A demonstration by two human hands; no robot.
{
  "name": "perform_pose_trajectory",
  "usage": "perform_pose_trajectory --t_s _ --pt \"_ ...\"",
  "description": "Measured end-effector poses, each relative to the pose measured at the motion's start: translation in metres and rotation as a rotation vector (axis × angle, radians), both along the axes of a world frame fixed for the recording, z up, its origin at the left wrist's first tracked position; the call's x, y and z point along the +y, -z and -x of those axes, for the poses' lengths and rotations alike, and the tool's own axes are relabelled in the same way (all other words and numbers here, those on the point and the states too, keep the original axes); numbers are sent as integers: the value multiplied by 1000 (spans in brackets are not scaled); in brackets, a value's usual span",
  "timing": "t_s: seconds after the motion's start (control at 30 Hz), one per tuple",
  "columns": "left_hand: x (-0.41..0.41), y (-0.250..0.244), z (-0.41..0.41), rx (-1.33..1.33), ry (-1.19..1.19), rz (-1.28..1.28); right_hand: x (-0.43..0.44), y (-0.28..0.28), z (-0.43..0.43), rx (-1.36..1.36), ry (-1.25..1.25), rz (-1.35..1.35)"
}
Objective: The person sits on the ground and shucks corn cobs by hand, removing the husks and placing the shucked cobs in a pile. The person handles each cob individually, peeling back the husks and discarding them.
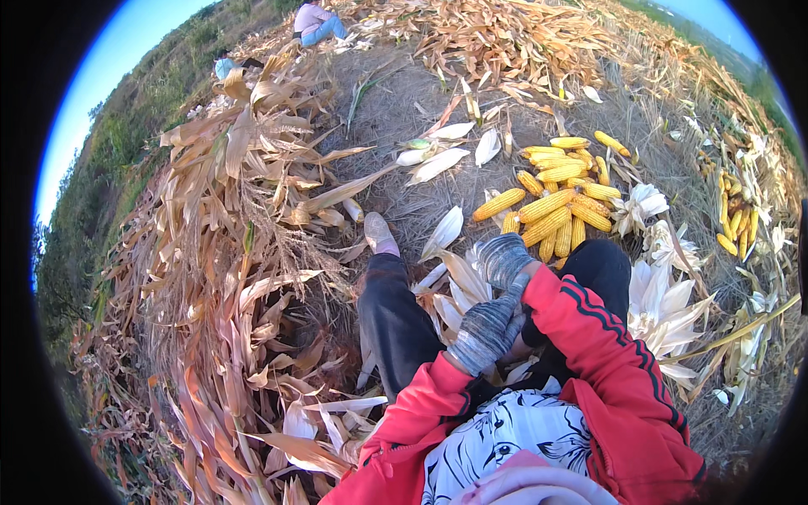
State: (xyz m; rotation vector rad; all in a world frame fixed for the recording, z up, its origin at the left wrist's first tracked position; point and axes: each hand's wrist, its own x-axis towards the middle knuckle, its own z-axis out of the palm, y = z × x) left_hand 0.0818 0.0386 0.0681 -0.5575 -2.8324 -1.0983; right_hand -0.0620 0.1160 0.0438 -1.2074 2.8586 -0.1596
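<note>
Both my hands wear grey striped knit gloves and meet in front of my lap. My left hand (485, 334) reaches up to my right wrist, its fingers closed at the cuff of the right glove (521, 260). Farther out, my right hand (500, 257) is curled, and its fingertips are hidden from me. Pale dry corn husks (464, 284) lie between my legs, just under the hands. Beyond my right knee is a heap of husked yellow corn cobs (548, 205), close to my right hand.
Dry corn stalks (240, 208) are piled along my left. A second group of cobs (737, 218) and opened husks (663, 309) lie to the right. More stalks (524, 38) spread ahead. One person (319, 24) sits far off; another (225, 66) is partly hidden behind stalks.
</note>
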Motion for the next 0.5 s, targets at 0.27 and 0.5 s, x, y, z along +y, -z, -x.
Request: perform_pose_trajectory --t_s 0.27,0.5 --pt "-2 3 -6 122 42 -47 8 9 1 10 -30 101" --pt "-6 3 -11 88 3 44 13 2 1 -4 7 46"
